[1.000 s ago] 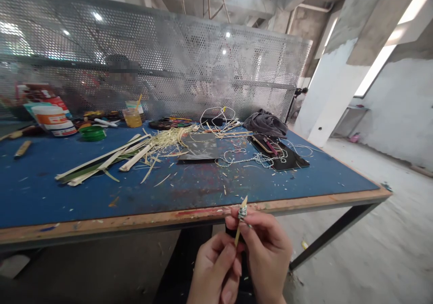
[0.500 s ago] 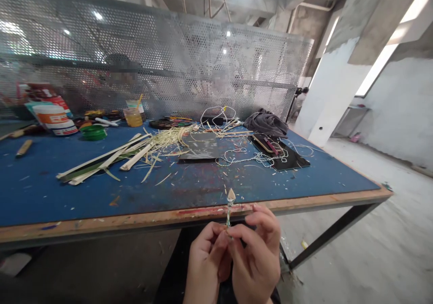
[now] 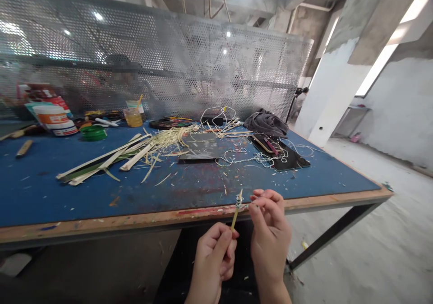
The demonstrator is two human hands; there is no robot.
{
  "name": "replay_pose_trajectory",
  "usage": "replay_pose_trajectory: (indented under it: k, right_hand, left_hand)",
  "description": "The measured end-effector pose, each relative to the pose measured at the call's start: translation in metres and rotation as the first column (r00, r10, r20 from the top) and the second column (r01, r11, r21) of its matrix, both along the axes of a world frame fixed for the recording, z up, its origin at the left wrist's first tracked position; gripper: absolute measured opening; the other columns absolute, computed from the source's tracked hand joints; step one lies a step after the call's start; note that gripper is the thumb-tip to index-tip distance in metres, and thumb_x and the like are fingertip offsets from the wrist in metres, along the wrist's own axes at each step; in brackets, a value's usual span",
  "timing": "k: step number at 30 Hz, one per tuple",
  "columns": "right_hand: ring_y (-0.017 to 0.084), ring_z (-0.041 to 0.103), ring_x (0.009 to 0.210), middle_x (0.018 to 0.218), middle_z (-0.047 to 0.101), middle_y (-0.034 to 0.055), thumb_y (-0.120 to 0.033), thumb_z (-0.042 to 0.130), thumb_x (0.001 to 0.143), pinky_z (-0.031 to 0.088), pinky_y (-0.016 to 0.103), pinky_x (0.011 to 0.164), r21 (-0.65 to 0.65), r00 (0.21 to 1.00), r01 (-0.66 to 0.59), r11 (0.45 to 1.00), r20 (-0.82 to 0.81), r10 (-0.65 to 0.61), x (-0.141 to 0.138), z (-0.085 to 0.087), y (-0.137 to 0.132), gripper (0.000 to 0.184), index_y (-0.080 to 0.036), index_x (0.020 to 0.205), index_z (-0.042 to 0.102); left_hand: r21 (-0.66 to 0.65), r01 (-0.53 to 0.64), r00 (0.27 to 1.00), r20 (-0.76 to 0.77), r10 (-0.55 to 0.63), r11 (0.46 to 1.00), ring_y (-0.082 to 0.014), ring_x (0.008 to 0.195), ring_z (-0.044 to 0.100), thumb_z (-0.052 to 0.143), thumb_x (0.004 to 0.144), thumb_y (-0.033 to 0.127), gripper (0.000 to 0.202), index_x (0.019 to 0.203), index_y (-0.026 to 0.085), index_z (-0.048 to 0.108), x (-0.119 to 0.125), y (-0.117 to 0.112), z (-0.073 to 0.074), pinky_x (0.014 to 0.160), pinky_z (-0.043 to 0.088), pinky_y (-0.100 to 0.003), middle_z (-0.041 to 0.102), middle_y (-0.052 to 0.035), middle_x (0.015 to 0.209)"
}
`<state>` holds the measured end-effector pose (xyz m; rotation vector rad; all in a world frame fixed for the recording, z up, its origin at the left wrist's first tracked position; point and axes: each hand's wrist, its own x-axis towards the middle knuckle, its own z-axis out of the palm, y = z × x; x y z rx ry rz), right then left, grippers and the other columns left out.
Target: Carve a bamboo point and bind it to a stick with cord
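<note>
Between thumb and fingers, my left hand (image 3: 216, 252) grips a thin bamboo stick (image 3: 234, 219) by its lower part. The stick leans slightly right, pointed end up, in front of the table edge. Just below its tip, a white and dark twisted cord (image 3: 239, 201) is wound around it. Beside it, my right hand (image 3: 270, 232) is closed in a pinch on the cord's loose end, which runs a short way from the winding to the fingertips. The lower end of the stick is hidden inside my left hand.
On the blue table (image 3: 149, 200) lie bamboo strips (image 3: 111, 155), pale shavings (image 3: 165, 138), a grey plate (image 3: 201, 148) and more twisted cord (image 3: 233, 159). A black pad (image 3: 292, 158) carries tools near a grey cloth (image 3: 265, 122). Tubs (image 3: 56, 119) stand left, before a perforated metal screen (image 3: 176, 60).
My right hand has moved up and right, away from my left, drawing the cord out sideways. The stick has turned and now shows its bare lower length.
</note>
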<state>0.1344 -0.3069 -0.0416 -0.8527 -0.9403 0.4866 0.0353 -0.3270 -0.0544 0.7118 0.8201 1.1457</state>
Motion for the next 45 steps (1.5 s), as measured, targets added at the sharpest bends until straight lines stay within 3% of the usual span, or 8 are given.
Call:
replay_pose_trajectory:
  k: [16, 25, 30, 32, 35, 38, 41, 45]
  right_hand:
    - [0.012, 0.058, 0.077, 0.095, 0.055, 0.0007, -0.023, 0.072, 0.084, 0.047, 0.024, 0.068, 0.022, 0.982, -0.124, 0.992, -0.142, 0.126, 0.005, 0.003, -0.003, 0.009, -0.021, 0.076, 0.067]
    - [0.013, 0.071, 0.067, 0.082, 0.070, -0.0027, -0.027, 0.078, 0.081, 0.057, 0.021, 0.060, 0.049, 0.720, -0.558, 0.828, -0.467, 0.513, -0.001, 0.026, -0.021, 0.007, -0.025, 0.078, 0.072]
    - [0.015, 0.072, 0.067, 0.081, 0.074, -0.0017, -0.024, 0.079, 0.079, 0.059, 0.023, 0.061, -0.004, 0.835, -0.427, 0.904, -0.385, 0.393, 0.004, 0.020, -0.022, 0.006, -0.025, 0.077, 0.074]
    - [0.015, 0.073, 0.070, 0.083, 0.075, -0.0013, -0.020, 0.077, 0.080, 0.060, 0.024, 0.065, -0.016, 0.907, -0.319, 0.948, -0.295, 0.300, 0.004, 0.017, -0.023, 0.006, -0.026, 0.080, 0.074]
    - [0.014, 0.073, 0.073, 0.086, 0.077, -0.0019, -0.012, 0.072, 0.082, 0.059, 0.020, 0.067, -0.001, 0.985, -0.157, 0.988, -0.069, 0.156, 0.001, 0.018, -0.026, 0.015, -0.027, 0.084, 0.075]
    - [0.013, 0.074, 0.081, 0.090, 0.078, -0.0038, -0.006, 0.069, 0.082, 0.059, 0.017, 0.074, 0.065, 0.986, -0.069, 0.995, 0.155, 0.058, 0.000, 0.026, -0.030, 0.023, -0.028, 0.085, 0.074]
    - [0.013, 0.074, 0.087, 0.094, 0.078, -0.0038, -0.003, 0.066, 0.082, 0.059, 0.018, 0.081, 0.116, 0.968, -0.022, 0.993, 0.251, -0.008, 0.001, 0.030, -0.034, 0.026, -0.027, 0.089, 0.073]
    - [0.014, 0.074, 0.089, 0.097, 0.078, -0.0010, 0.001, 0.061, 0.083, 0.059, 0.020, 0.082, 0.217, 0.919, 0.038, 0.976, 0.376, -0.120, 0.001, 0.026, -0.039, 0.030, -0.024, 0.096, 0.071]
  left_hand:
    - [0.006, 0.068, 0.995, 0.071, -0.068, 0.998, 0.0026, 0.034, 0.013, 0.078, 0.068, 0.062, 0.052, 0.069, 0.014, 0.058, 0.008, -0.017, -0.003, 0.035, 0.012, -0.009, 0.036, 0.0109, 0.044]
    - [0.136, 0.173, 0.980, 0.079, -0.184, 0.976, 0.0002, 0.032, 0.014, 0.068, 0.075, 0.067, 0.052, 0.070, 0.017, 0.058, 0.005, -0.015, -0.019, 0.035, 0.019, -0.011, 0.028, 0.0122, 0.040]
    - [0.228, 0.188, 0.974, -0.169, -0.151, 0.956, -0.0042, 0.036, 0.035, 0.064, 0.086, 0.056, 0.043, 0.072, 0.015, 0.065, -0.007, -0.004, -0.010, 0.037, 0.027, -0.015, 0.048, 0.0040, 0.048]
    - [0.461, 0.083, 0.925, -0.365, 0.104, 0.884, -0.0109, 0.060, 0.057, 0.059, 0.094, 0.043, 0.031, 0.080, 0.017, 0.068, -0.014, 0.000, 0.001, 0.057, 0.046, -0.018, 0.061, -0.0019, 0.068]
    - [0.775, 0.010, 0.838, -0.350, 0.417, 0.632, -0.0164, 0.100, 0.060, 0.056, 0.096, 0.024, 0.012, 0.096, 0.026, 0.068, -0.024, 0.002, 0.018, 0.090, 0.049, -0.025, 0.063, -0.0016, 0.100]
    - [0.890, 0.051, 0.781, -0.319, 0.538, 0.453, -0.0124, 0.100, 0.059, 0.057, 0.093, 0.011, 0.022, 0.101, 0.029, 0.066, -0.028, 0.000, 0.033, 0.090, 0.048, -0.020, 0.059, 0.0017, 0.104]
    - [0.897, 0.084, 0.760, -0.339, 0.554, 0.434, -0.0107, 0.098, 0.058, 0.060, 0.091, 0.011, 0.022, 0.103, 0.028, 0.066, -0.027, 0.000, 0.046, 0.086, 0.048, -0.016, 0.059, 0.0024, 0.104]
    - [0.854, 0.039, 0.815, -0.327, 0.477, 0.519, -0.0100, 0.088, 0.060, 0.062, 0.091, 0.020, 0.012, 0.097, 0.029, 0.066, -0.024, 0.000, 0.058, 0.079, 0.050, -0.015, 0.061, 0.0046, 0.093]
